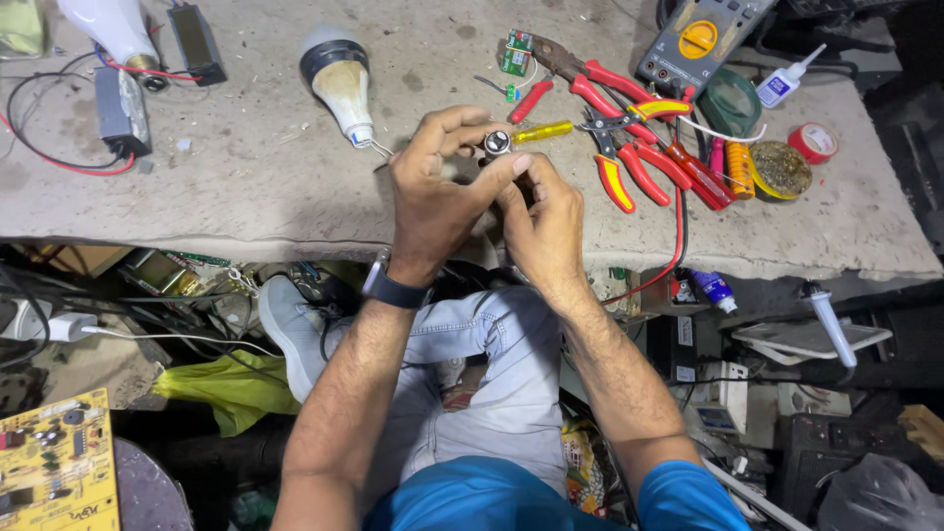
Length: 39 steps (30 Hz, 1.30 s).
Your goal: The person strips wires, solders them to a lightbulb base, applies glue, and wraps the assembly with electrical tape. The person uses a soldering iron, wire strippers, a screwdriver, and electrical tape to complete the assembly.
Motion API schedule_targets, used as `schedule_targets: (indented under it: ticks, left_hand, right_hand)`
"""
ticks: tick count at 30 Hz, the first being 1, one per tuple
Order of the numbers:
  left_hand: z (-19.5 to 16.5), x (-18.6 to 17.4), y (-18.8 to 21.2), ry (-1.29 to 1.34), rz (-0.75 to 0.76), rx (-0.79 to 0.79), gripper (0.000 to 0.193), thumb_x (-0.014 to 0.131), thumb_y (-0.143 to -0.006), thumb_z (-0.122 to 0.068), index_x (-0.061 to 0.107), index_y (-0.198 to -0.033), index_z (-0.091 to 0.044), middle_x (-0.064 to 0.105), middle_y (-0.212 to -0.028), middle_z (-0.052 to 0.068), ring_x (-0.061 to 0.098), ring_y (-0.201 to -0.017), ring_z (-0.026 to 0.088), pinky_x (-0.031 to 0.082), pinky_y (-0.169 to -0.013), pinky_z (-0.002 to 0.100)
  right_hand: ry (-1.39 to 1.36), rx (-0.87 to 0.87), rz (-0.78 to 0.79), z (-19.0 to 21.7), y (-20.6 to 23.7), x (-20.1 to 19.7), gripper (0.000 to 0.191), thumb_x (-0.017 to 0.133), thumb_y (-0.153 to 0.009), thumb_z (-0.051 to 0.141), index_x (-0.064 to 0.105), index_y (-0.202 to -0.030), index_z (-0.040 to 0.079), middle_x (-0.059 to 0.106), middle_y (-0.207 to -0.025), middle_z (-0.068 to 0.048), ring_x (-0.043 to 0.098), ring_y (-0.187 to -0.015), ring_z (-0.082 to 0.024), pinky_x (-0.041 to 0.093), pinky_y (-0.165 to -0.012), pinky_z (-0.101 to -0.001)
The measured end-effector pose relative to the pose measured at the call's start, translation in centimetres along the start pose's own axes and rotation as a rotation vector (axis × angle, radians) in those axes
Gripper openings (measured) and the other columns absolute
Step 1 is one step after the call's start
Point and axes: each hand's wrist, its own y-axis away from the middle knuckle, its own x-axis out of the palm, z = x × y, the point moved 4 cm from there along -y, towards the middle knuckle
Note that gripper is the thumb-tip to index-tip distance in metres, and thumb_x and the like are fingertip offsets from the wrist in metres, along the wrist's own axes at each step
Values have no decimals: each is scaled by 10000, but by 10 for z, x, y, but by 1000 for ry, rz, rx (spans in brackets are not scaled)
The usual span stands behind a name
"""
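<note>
My left hand [440,187] and my right hand [546,224] meet over the front of a worn grey workbench [246,187]. Between the fingertips of both sits a small round metal lamp cap [497,144], its end facing up. The left thumb and forefinger pinch it from the left; the right fingers press against it from below right. A white bulb body [339,84] with a dark collar lies just left of my hands, thin wires trailing from its base. A yellow-handled screwdriver [541,131] lies right beside the cap.
Red-handled pliers and cutters [629,147] crowd the bench to the right, with a multimeter [693,39], glue bottle [787,84], red tape roll [813,143] and small green circuit board [514,54]. A black driver box [123,110] with red wire lies left. Clutter fills the floor below.
</note>
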Motion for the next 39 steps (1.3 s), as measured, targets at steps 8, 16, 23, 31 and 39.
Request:
schedule_targets:
  ticks: [8,16,23,31,39]
  left_hand:
    - [15,13,-5,429,192,-482,454,801,-948,-132,631,-1315,74,693,-882,82,610,-674,50,493,-525,193]
    - [6,26,-7,531,267,-376,479,789,-1006,-91,576,-1392,95,745,-1150,144,740,-1000,102,639,-856,249]
    - [14,41,4,391,342,-353,413,811,-968,-111,623,-1278,86,744,-1055,103,694,-844,61,588,-687,215]
    - [20,22,0,479,323,-430,413,750,-980,-141,594,-1288,85,736,-1033,67,656,-731,37,506,-520,200]
    - [28,13,-4,424,275,-421,451,652,-1044,-231,543,-1338,94,766,-1078,156,722,-775,98,586,-630,215]
  right_hand:
    - [-64,-47,-8,-14,-1,-5,115,675,-1019,52,687,-1124,6,750,-836,-106,714,-745,-141,561,-676,-299]
    - [-96,10,-13,-17,2,-14,104,686,-997,65,675,-1074,-4,746,-822,-83,699,-727,-121,558,-651,-292]
    - [-4,5,-13,-27,10,-25,108,694,-908,16,680,-1014,2,715,-771,-106,700,-704,-118,548,-625,-311]
    - [-67,-39,14,-19,4,-12,105,689,-991,83,700,-1066,12,742,-829,-111,706,-746,-145,556,-682,-317]
    - [118,-198,-165,-9,14,-20,154,658,-1030,98,677,-1148,1,696,-992,-158,647,-938,-308,522,-845,-401]
